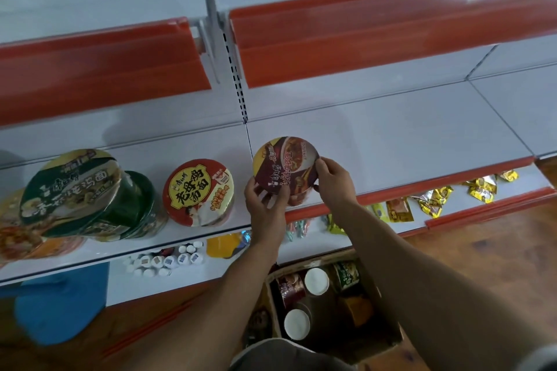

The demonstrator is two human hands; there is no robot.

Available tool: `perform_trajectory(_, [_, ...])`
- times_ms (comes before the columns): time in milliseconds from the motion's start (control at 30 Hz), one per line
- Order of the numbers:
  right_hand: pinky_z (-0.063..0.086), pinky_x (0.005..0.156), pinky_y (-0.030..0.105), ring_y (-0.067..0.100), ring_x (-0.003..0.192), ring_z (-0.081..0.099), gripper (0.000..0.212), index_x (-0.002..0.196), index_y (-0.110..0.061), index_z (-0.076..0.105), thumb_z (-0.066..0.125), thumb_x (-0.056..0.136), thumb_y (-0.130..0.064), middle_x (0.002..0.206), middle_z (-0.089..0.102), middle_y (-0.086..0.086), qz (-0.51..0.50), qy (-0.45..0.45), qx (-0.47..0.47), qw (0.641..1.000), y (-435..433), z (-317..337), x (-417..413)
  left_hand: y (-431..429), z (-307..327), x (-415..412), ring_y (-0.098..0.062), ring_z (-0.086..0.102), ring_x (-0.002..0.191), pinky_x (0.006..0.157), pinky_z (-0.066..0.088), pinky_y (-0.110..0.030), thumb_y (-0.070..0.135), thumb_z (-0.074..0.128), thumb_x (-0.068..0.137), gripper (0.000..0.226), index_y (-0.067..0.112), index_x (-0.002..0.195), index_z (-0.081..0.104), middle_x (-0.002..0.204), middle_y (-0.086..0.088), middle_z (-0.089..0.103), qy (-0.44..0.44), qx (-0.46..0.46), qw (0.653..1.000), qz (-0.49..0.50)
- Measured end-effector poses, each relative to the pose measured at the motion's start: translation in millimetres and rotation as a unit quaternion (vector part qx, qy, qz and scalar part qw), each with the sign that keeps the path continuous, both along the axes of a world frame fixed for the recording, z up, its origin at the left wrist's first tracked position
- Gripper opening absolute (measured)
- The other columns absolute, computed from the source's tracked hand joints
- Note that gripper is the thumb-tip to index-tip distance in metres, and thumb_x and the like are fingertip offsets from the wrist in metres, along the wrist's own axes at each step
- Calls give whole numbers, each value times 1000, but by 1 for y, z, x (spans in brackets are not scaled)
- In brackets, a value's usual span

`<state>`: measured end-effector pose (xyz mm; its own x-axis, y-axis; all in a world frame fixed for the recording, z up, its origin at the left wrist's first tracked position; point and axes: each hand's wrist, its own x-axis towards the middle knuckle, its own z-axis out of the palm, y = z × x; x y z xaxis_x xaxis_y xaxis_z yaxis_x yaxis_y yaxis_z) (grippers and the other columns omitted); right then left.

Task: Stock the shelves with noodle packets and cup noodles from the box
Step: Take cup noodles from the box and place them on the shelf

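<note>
- Head cam: dark-red cup noodle (284, 166) at the front lip of the mid shelf (407, 135), just R of the bay seam; can't tell if it's set down.
- L hand (265, 205): fingers curled round lower-left rim.
- R hand (334, 181): thumb + fingers pinch right rim.
- Red cup (199, 193) near on L, apart; open shelf surface to R.
- Box (313, 260) below w/ more cups.

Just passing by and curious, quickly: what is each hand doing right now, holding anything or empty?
Left hand: holding the maroon cup noodle bowl at its near left side.
Right hand: holding the same bowl at its right rim.
</note>
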<state>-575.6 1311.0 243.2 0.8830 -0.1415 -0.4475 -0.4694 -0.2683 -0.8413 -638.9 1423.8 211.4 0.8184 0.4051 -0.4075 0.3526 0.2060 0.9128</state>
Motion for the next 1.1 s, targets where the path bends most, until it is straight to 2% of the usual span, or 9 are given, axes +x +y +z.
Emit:
perform_trajectory(100, [57, 89, 48, 22, 96, 65, 28, 101, -21, 67, 40, 98, -26, 95, 69, 0, -14, 19, 2, 1000, -3, -3, 1, -1, 2, 1, -16, 48, 129, 82, 45, -15, 25, 70, 90, 70, 24, 146, 27, 144, -2, 44, 20, 17, 999, -28])
perform_trajectory(267, [55, 89, 51, 28, 97, 65, 25, 85, -20, 68, 45, 95, -24, 93, 70, 4, 6, 33, -7, 999, -7, 4, -2, -2, 3, -2, -16, 48, 128, 95, 44, -28, 25, 70, 90, 69, 23, 145, 29, 145, -4, 45, 35, 19, 999, -26])
perform_trajectory(367, [55, 90, 51, 26, 93, 65, 27, 73, -26, 65, 47, 93, -21, 91, 70, 3, 11, 32, -16, 999, -12, 12, -5, -3, 9, -5, -14, 50, 121, 93, 43, -29, 26, 70, 90, 69, 23, 146, 31, 145, -3, 46, 47, 12, 999, -23])
perform_trajectory(533, [50, 91, 60, 41, 108, 61, 28, 104, 2, 64, 51, 91, -19, 109, 66, 24, -5, 31, -40, 999, -29, 18, -15, -4, 18, -18, -12, 50, 112, 87, 42, -29, 28, 68, 91, 56, 19, 140, 43, 139, 0, 51, 67, 46, 997, 1])
perform_trajectory(667, [52, 92, 57, 32, 90, 65, 30, 111, 1, 66, 53, 90, -17, 107, 68, 24, 19, 27, -77, 996, -43, 26, -27, -6, 26, -35, -15, 57, 104, 72, 46, -26, 32, 67, 91, 31, 21, 118, 56, 123, 1, 60, 64, 105, 992, -16])
perform_trajectory(733, [54, 89, 47, 24, 88, 61, 31, 114, -6, 68, 54, 91, -20, 103, 70, 16, 44, 26, -111, 993, -51, 29, -34, -9, 30, -45, -16, 59, 98, 74, 49, -28, 32, 65, 92, 18, 24, 107, 57, 111, 3, 62, 62, 144, 987, -46])
perform_trajectory(900, [49, 72, 29, 18, 89, 63, 26, 114, -17, 65, 54, 92, -28, 104, 69, 1, 117, 20, -207, 971, -66, 30, -57, -18, 28, -69, -13, 60, 90, 78, 47, -29, 36, 61, 94, 10, 27, 97, 63, 99, 6, 67, 106, 219, 951, -193])
perform_trajectory(1033, [51, 61, 29, 19, 70, 62, 19, 81, -15, 62, 54, 91, -29, 75, 66, 1, 148, 32, -278, 949, -77, 20, -77, -29, 16, -87, -14, 59, 87, 74, 45, -27, 37, 60, 91, 14, 26, 97, 64, 92, 11, 62, 191, 257, 894, -313])
perform_trajectory(1100, [46, 58, 26, 22, 71, 60, 15, 81, -15, 62, 54, 90, -24, 71, 61, 1, 162, 53, -300, 939, -81, 9, -88, -34, 5, -96, -11, 57, 84, 70, 43, -26, 39, 59, 90, 19, 24, 100, 64, 94, 9, 62, 225, 275, 864, -356])
